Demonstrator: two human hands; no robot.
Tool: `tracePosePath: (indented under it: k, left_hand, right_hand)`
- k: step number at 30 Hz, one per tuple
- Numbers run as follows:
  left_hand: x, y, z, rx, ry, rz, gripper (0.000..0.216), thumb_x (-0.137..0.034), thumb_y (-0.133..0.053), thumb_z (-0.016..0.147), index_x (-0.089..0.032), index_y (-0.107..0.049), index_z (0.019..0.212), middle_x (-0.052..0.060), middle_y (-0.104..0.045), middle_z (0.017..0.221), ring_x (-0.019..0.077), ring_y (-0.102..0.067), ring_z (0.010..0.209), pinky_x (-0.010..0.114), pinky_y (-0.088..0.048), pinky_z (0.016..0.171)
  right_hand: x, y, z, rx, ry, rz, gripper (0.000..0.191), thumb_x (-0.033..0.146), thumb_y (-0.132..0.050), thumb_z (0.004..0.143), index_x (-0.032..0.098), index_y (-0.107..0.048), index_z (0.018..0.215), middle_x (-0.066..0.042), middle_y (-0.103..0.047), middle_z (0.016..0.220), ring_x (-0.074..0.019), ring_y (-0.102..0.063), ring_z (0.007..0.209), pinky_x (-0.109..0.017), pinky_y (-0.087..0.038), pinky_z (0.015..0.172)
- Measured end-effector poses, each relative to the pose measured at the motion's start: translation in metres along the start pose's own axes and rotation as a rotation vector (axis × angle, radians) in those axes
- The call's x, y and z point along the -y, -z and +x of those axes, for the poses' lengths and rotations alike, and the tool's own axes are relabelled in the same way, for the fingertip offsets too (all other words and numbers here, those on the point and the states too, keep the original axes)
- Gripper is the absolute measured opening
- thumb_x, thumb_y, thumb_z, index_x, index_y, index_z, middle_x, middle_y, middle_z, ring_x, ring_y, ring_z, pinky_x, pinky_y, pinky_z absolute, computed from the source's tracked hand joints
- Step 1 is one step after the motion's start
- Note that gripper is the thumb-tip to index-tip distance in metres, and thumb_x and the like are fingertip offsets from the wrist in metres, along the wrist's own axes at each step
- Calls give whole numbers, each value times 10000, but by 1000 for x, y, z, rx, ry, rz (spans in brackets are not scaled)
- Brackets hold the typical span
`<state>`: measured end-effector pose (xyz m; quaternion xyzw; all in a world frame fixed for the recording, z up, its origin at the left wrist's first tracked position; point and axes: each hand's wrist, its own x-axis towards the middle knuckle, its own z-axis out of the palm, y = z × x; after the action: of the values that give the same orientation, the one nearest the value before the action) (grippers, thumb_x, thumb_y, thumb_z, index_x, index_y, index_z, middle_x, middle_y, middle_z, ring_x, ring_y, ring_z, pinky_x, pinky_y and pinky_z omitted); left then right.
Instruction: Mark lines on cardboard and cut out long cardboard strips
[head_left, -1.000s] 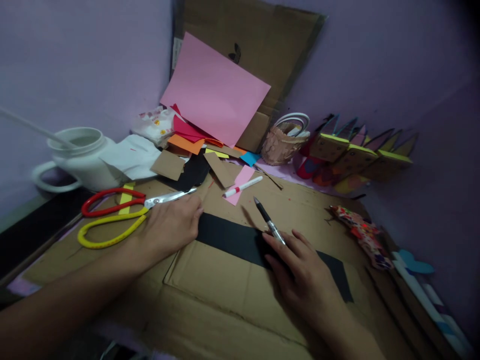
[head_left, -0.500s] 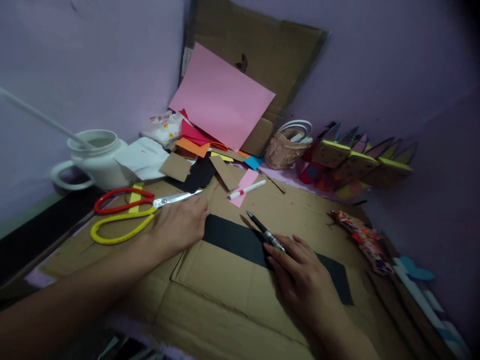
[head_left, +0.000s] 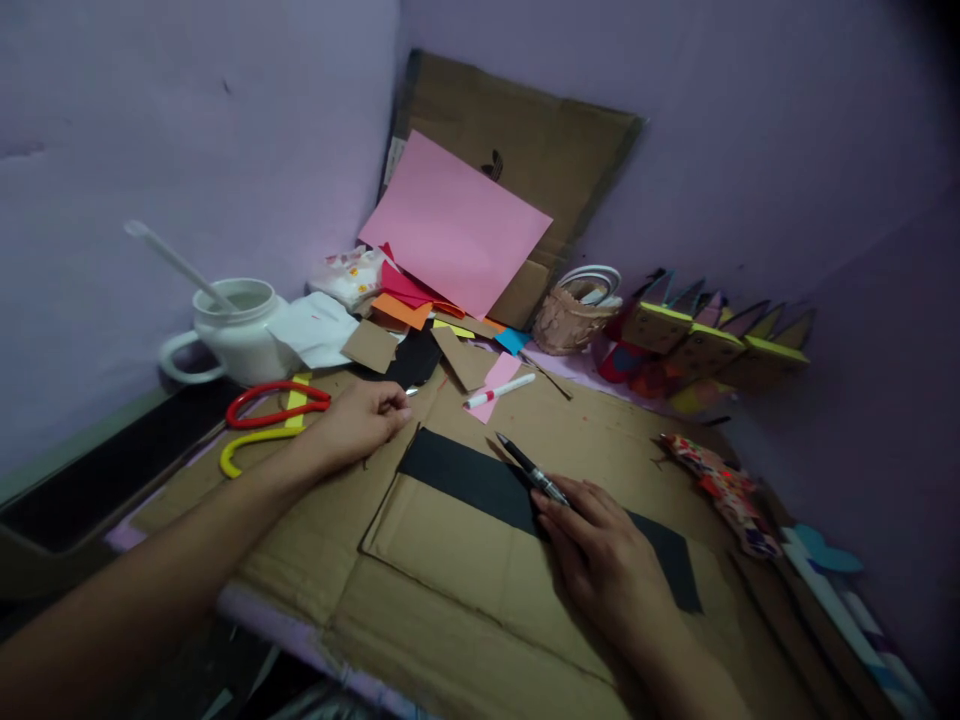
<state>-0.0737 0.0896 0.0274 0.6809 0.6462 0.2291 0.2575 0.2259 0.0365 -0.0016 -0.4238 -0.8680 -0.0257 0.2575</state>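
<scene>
The black paper strip [head_left: 465, 484] lies on cardboard [head_left: 450, 565], long axis slanting, left end farther off. Over the strip, nearer, the right hand [head_left: 604, 545] has its fingers around a pen [head_left: 529, 466]; past the strip's left end, the left hand's [head_left: 364, 420] fingers curl, contents unclear.
</scene>
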Motion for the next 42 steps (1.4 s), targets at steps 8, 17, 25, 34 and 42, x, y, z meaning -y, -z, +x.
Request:
tracePosePath:
  k: [8,17,25,34,42]
  left_hand:
    - [-15,-17,-29,-144,-485,63,209,-287,-486,865,-222,-629,1002,48,-626,1179,191,-570,1061,330,-422,955]
    - [19,-55,-21,145,-694,317,553,-375,-400,904,-593,-244,1387,-167,-403,1468,245,-394,1352,528,-378,1085]
    - [17,-52,-22,132,-726,344,574,-372,-397,914,-596,-189,1400,-161,-417,1461,246,-408,1347,544,-377,1085]
    - [2,-42,-25,86,-820,402,552,-327,-414,911,-471,-290,1429,-115,-451,1447,202,-425,1335,384,-401,1077]
    - [11,-40,-19,98,-909,511,529,-344,-439,929,-368,-321,1444,-56,-432,1470,220,-428,1332,434,-456,1027]
  right_hand:
    - [10,10,5,84,-108,114,237,189,-521,894,192,-686,1064,-107,-670,1181,-234,-600,1093,-464,-460,996]
    - [11,16,-1,237,-233,114,394,298,-414,960,197,-514,1328,-122,-484,1434,-227,-424,1333,-465,-310,1126]
    - [-3,28,-23,211,-397,155,540,300,-421,939,142,-333,1448,-150,-420,1481,-254,-360,1381,-528,-276,1136]
    - [-27,42,-56,-20,-584,323,476,353,-434,944,172,-438,1384,-149,-515,1410,-239,-474,1313,-487,-379,1084]
    - [-47,34,-66,-535,-718,873,411,471,-423,941,270,-509,1290,-93,-663,1244,-243,-611,1171,-487,-474,1009]
